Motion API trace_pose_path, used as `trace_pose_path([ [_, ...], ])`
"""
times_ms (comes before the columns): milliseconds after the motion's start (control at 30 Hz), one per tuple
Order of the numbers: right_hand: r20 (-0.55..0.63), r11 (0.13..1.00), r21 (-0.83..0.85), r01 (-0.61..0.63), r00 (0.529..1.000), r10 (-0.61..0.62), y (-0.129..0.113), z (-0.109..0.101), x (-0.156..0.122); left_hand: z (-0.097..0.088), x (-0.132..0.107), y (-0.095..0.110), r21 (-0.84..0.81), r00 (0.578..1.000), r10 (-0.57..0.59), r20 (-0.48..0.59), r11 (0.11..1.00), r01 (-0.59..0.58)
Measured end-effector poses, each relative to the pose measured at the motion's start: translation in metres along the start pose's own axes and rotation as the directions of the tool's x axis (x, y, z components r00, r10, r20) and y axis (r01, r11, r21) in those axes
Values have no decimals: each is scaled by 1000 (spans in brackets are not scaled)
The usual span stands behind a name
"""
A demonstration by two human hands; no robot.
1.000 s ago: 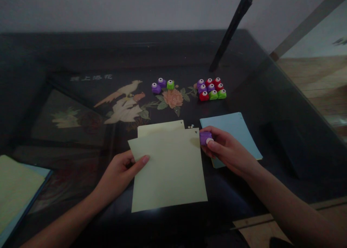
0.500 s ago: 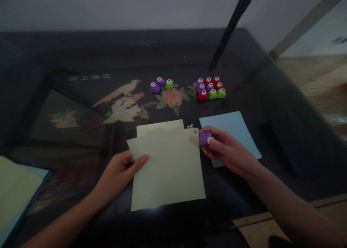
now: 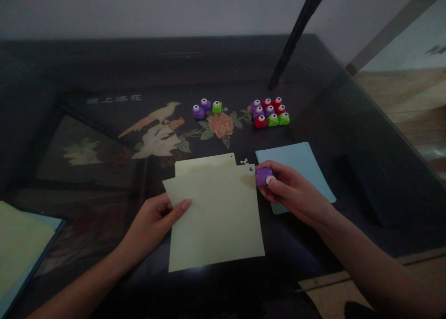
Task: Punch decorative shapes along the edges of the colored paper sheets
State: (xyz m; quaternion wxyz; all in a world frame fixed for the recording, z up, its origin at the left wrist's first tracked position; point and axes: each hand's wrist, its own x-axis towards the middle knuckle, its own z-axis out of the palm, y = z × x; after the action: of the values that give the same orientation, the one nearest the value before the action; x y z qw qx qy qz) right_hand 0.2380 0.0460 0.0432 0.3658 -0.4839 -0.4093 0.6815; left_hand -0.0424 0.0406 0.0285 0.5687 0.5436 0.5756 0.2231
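Observation:
My left hand [image 3: 153, 223] pinches the left edge of a pale yellow paper sheet [image 3: 216, 216], thumb on top. A second yellow sheet [image 3: 204, 162] peeks out behind it. My right hand [image 3: 291, 191] is closed around a small purple paper punch [image 3: 263, 176] at the sheet's upper right corner, where a small punched hole shows. Tiny paper cut-outs [image 3: 245, 161] lie just above that corner. A light blue sheet [image 3: 296, 163] lies under my right hand.
Three punches [image 3: 206, 107] stand behind the sheets, and a cluster of several red, purple and green punches [image 3: 270, 112] to their right. A stack of yellow and blue paper [image 3: 21, 249] lies at the left edge. A dark pole [image 3: 296, 30] leans at the back.

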Motion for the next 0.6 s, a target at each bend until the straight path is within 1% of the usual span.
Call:
trace_pose_path([
  [233, 9, 998, -39, 59, 998, -58, 5, -1, 1, 1, -1, 0, 86, 1000, -1, 4, 996, 0],
  [367, -19, 992, -86, 95, 995, -97, 9, 1, 1, 3, -2, -2, 104, 1000, 24, 20, 994, -25],
  [600, -9, 994, -83, 66, 998, -67, 9, 10, 1, 5, -3, -3, 150, 998, 67, 4, 987, -66],
])
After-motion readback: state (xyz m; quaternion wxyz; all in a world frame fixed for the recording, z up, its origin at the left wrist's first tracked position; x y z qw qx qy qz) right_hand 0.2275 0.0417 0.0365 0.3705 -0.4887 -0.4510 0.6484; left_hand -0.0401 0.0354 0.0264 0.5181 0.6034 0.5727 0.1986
